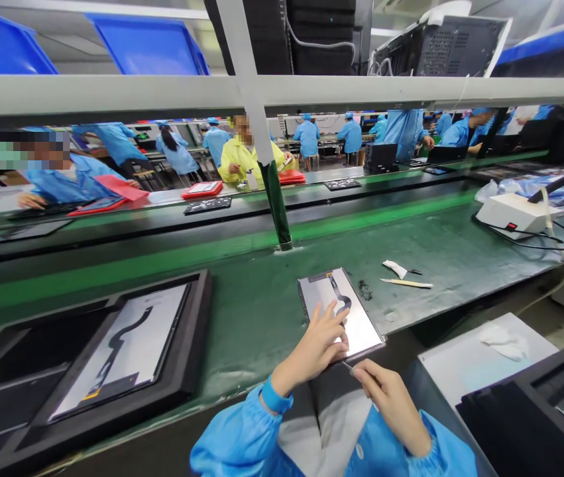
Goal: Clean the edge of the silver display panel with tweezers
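A silvery display panel (364, 324) with a black ribbon cable (342, 299) lies at the front edge of the green bench. Over its near left part rests my left hand (325, 334), fingers spread, touching the panel and the lower end of the cable. My right hand (378, 384) is just off the bench edge, its fingers pinched round a thin metal tool (348, 367), perhaps tweezers. The tool's tip points at the panel's near edge; contact cannot be made out. Dark crumbs (365, 289) lie to the right of the panel.
Left of me stands a black foam tray (197, 331) holding another panel (127, 344). A yellowish stick (405, 283), a white wipe (395, 268) and a white device (515, 215) with cables are on the right. A green-wrapped post (276, 205) rises mid-bench. Co-workers sit across the line.
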Demonstrator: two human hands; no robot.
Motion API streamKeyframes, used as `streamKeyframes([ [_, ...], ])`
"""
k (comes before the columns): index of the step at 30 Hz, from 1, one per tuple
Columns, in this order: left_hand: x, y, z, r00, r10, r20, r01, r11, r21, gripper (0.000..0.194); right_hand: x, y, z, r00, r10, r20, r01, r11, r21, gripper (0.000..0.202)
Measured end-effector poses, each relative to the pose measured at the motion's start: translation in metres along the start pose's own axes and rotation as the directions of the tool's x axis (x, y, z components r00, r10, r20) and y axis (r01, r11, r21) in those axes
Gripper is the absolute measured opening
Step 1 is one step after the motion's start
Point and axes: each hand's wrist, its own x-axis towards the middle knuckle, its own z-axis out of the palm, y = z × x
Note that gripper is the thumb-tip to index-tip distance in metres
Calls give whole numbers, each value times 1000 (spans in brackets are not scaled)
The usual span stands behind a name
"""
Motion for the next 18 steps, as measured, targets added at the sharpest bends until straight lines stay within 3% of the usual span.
streamKeyframes([
  [3,-1,-3,5,999,-31,-6,31,999,18,18,8,5,3,993,99,63,-112,962,250,55],
  [6,-17,3,8,997,-71,-35,72,996,50,17,12,12,10,973,199,119,-230,878,419,57],
  [9,-30,18,8,998,-39,-59,47,990,135,19,11,18,16,974,198,111,-227,873,432,58],
  [12,-23,27,8,996,72,-45,-61,976,210,17,9,20,15,983,165,78,-182,896,405,61],
  [14,-10,23,8,997,77,-14,-73,983,170,16,9,19,12,989,142,47,-149,914,377,60],
  [18,3,4,8,999,-35,32,33,997,63,13,11,21,8,994,112,8,-108,931,348,56],
])
